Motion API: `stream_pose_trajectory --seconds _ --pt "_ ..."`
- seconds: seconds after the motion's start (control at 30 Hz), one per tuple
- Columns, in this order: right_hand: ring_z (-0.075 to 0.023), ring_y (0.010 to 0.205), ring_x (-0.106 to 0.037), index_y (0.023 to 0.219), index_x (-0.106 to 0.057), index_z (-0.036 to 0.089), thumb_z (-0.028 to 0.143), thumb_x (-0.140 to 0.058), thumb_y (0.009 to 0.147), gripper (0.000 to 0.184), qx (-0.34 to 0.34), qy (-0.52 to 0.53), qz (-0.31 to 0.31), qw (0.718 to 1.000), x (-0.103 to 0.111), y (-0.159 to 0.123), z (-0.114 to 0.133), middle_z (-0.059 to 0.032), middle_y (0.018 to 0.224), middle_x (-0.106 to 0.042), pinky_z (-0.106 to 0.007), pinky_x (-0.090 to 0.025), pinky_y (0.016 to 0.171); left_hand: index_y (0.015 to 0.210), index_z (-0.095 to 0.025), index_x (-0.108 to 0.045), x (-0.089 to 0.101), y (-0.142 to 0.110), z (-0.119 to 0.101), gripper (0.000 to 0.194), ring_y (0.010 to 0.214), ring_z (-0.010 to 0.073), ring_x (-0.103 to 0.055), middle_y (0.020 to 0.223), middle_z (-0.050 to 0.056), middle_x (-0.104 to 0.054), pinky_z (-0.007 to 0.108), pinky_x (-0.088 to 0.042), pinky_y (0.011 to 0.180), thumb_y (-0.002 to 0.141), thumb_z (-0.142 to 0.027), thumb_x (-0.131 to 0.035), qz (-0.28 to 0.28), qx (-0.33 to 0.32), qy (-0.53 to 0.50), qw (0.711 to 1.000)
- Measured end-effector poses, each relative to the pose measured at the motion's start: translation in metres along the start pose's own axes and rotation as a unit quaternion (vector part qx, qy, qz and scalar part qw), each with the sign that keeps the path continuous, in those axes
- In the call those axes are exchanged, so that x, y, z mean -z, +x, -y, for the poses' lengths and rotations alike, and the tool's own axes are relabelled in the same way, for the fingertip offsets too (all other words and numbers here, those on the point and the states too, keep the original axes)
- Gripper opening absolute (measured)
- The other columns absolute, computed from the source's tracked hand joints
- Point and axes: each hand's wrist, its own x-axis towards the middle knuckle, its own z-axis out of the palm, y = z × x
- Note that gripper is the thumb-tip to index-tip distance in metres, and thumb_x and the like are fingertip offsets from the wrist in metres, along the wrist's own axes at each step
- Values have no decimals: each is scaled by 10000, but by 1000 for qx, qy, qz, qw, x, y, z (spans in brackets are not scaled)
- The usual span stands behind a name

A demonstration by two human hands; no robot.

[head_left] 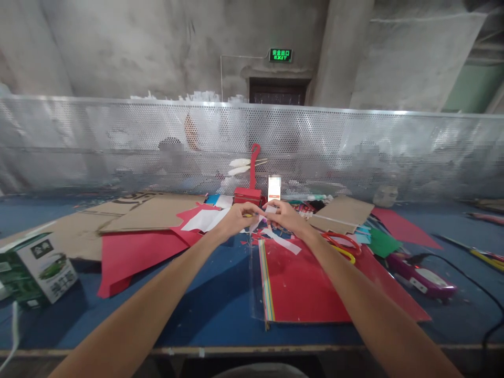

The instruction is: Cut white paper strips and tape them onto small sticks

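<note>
How the white paper point(271, 209) handles: It should be very light and soft, so it will likely bend and flop with a small push. It could rip or crease if pulled hard. It is probably a bit slippery.
Where to hold the white paper: The edges look best, with a small pinch near each end so that it does not curl.
How the white paper looks: Thin, plain and pale, and small next to the hands. Part sticks up by the right fingers and part hangs by the left. I cannot tell if it is all one piece.
Where the white paper is: Up between the two hands, over the blue surface point(197, 315), just past the top of the red sheets point(307, 283).
Left hand point(243, 216): The fingers are pinched on the white paper, their tips close to the other hand.
Right hand point(287, 216): The fingers are pinched on the white paper too.
White strip point(282, 241): A loose, long bit below the hands, lying over the top of the red sheets.
Yellow and red handles point(352, 256): Loops on the red sheets, beside the right arm.
Phone point(274, 188): Just behind the hands, upright, its screen bright.
</note>
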Motion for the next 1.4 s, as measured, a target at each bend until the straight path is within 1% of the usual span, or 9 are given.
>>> stream_pose_trajectory --seconds 0.1,0.23,0.37,0.53,0.7,0.9,1.03,1.17,1.4 --pt "-110 563 -564 1037 -562 179 273 -665 742 327 26 -3 8 1000 -2 3 -5 -40 820 -654 -219 -431 481 896 -157 -691 -1 1 -1 178 774 140 -604 916 55 -675 262 -472 704 761 -254 -626 -32 22 -25 999" --pt "-163 868 -620 1066 -574 194 287 -649 784 306 47 26 1 999 -7 3 -1 -82 1057 -640 -281 -510 690 933 -150 -654 -2 2 3 215 750 156 -624 848 56 -691 263 -475 671 765 -282 -628 -88 63 -67 992" --pt "-181 865 -644 1118 -544 204 392 -622 836 348 3 77 34 996 -16 -3 10 -65 933 -678 -290 -508 698 934 -159 -627 -2 4 10 242 766 159 -628 840 46 -689 260 -472 683 713 -251 -661 -144 82 -81 983" --pt "-149 686 -635 1131 -497 191 317 -720 750 459 2 91 23 996 -30 0 5 -19 785 -682 -266 -485 641 951 -157 -590 -3 4 10 277 787 157 -623 862 47 -670 267 -473 708 688 -208 -660 -164 77 -79 980" --pt "-141 593 -613 1070 -519 188 288 -702 744 387 17 76 -4 997 -33 5 -6 2 706 -660 -263 -478 596 977 -153 -568 -4 4 8 303 776 150 -614 870 39 -644 269 -470 706 681 -165 -633 -167 74 -53 982" --pt "-145 635 -631 1062 -529 177 210 -678 724 371 27 49 -3 998 -30 3 -3 -8 737 -667 -257 -479 616 974 -163 -576 -2 5 10 325 763 142 -606 851 19 -620 259 -468 698 656 -155 -646 -164 66 -13 984" --pt "-146 667 -626 1047 -533 179 284 -705 725 380 39 41 1 998 -31 3 -3 -10 756 -661 -244 -462 608 978 -162 -575 -2 6 13 327 736 138 -609 849 20 -615 265 -479 687 658 -146 -644 -153 56 -11 987" --pt "-127 574 -572 1003 -542 170 367 -702 732 371 42 32 -11 999 -30 5 -6 0 694 -640 -232 -415 543 981 -156 -578 -2 6 16 318 750 144 -618 866 30 -616 270 -490 690 671 -145 -647 -141 37 8 989" --pt "-136 583 -587 1033 -511 174 316 -714 710 407 24 28 -1 999 -26 5 -8 -10 709 -667 -235 -414 558 929 -168 -622 0 3 14 215 774 154 -635 911 48 -680 256 -486 692 739 -115 -535 -45 -6 91 995"
